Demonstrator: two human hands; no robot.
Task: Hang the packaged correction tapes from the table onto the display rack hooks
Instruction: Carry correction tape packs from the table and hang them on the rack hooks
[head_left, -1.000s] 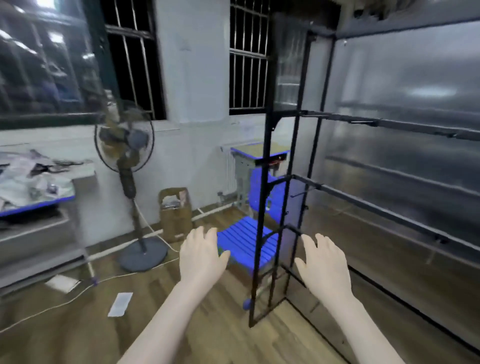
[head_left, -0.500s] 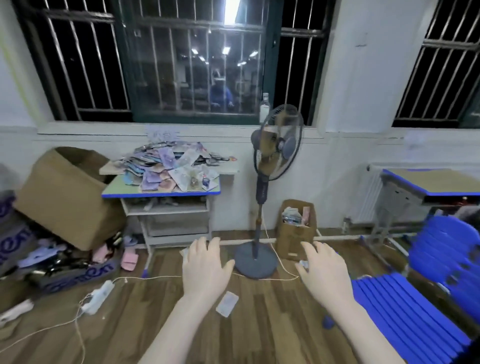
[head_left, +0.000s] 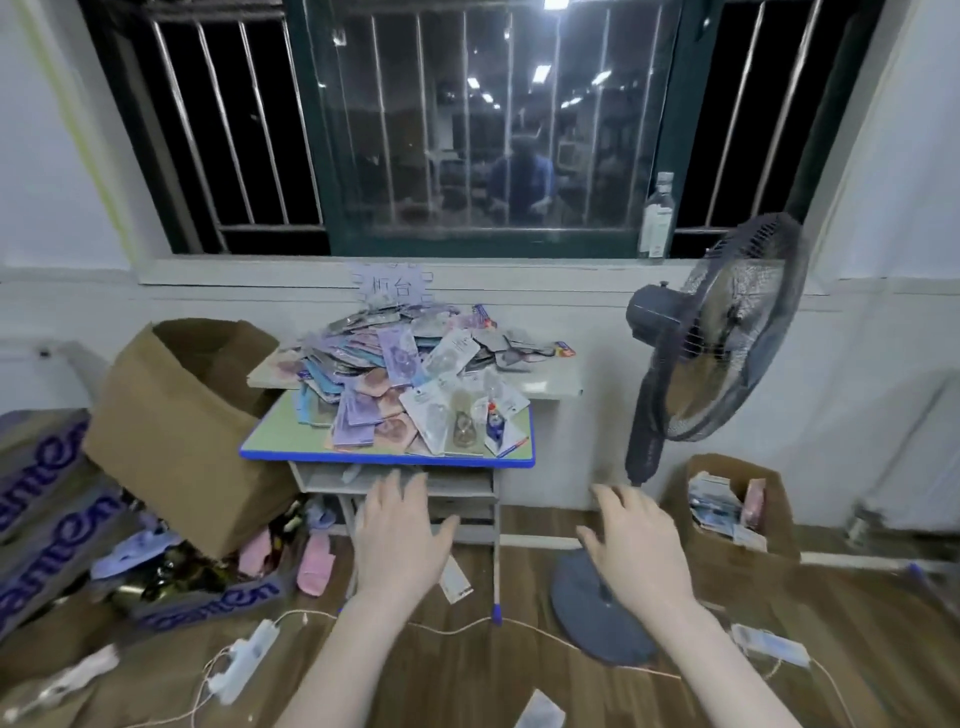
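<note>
A heap of packaged correction tapes (head_left: 415, 382), purple, pink, blue and white, covers a small blue-edged table (head_left: 270, 447) under the window. My left hand (head_left: 402, 535) is held out in front of the table's lower shelf, fingers straight, holding nothing. My right hand (head_left: 634, 545) is out to the right, fingers spread, also holding nothing. Both hands are below the tabletop and short of the packages. The display rack is out of view.
A standing fan (head_left: 706, 332) with a round base (head_left: 597, 618) stands right of the table. A large tilted cardboard box (head_left: 176, 431) sits on the left, a small box of packages (head_left: 727, 514) on the right. Power strips (head_left: 244, 660), cords and loose packages lie on the wooden floor.
The view has swung left from the black rack to the table with the pile, which is now closer and centred. Both hands stay held out in front, holding nothing.
</note>
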